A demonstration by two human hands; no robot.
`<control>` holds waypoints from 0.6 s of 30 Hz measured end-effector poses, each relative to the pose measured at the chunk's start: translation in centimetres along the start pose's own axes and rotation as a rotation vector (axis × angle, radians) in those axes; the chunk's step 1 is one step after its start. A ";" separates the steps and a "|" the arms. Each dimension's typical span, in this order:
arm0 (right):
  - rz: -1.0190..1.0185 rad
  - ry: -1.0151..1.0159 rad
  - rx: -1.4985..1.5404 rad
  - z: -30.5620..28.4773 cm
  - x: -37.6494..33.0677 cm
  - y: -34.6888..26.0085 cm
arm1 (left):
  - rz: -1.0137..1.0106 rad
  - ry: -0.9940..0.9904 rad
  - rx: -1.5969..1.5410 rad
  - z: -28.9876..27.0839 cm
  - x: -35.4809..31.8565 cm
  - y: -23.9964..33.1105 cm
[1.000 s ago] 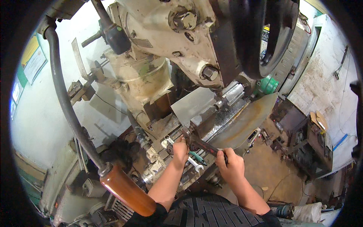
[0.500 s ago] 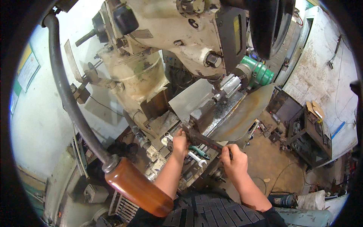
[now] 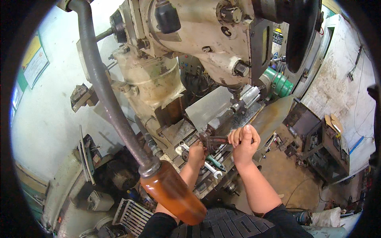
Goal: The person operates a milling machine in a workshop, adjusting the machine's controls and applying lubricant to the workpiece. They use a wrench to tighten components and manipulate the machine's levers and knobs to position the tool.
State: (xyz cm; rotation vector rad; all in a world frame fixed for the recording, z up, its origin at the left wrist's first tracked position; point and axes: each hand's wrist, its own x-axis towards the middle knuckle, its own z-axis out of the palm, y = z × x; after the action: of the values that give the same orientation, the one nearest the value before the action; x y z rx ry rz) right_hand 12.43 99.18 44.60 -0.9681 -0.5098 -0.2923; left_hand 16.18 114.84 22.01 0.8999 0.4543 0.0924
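Note:
In front of me a dark, greasy vise handle sits at the near end of the machine vise. My right hand is closed around its outer end. My left hand is curled against the handle's hub, its fingertips partly hidden. Beneath the hands, a combination wrench and a green-handled tool lie on the machine table. The wrench's middle is covered by my left hand. Beyond the handle, a shiny metal block sits under the spindle, among metal chips.
A lever with an amber grip crosses the left foreground, above my left forearm. The milling head hangs over the vise. Sheet guards flank the work, and a green motor sits behind. A dark metal cart stands at right.
My right hand has swung the handle's outer end farther from me, so it now points more to the right. My left hand stays by the hub. The whole view has shifted slightly.

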 end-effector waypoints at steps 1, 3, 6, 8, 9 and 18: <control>-0.007 -0.006 -0.006 0.1 0.2 -0.1 | -0.001 0.010 -0.017 -0.2 0.2 -0.2; 0.015 -0.022 -0.052 0.2 0.3 -0.5 | -0.001 -0.012 -0.050 -0.2 0.4 -0.4; 0.030 -0.017 -0.110 0.6 0.6 -0.7 | -0.009 -0.080 -0.079 0.4 0.3 0.1; 0.059 0.027 -0.207 1.3 1.3 -0.3 | -0.071 -0.034 -0.093 1.0 -0.1 0.7; 0.082 0.065 -0.285 2.1 2.1 0.2 | -0.056 -0.115 -0.134 1.0 -0.4 1.0; -0.072 -0.452 -0.872 14.6 10.2 6.5 | -0.376 0.166 -0.572 -1.2 2.1 -1.2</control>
State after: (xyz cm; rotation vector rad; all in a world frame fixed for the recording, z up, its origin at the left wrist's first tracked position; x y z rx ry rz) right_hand 19.94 114.87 52.21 -1.8882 -0.8578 -0.3704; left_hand 17.48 115.51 19.68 0.2372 0.7004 -0.0482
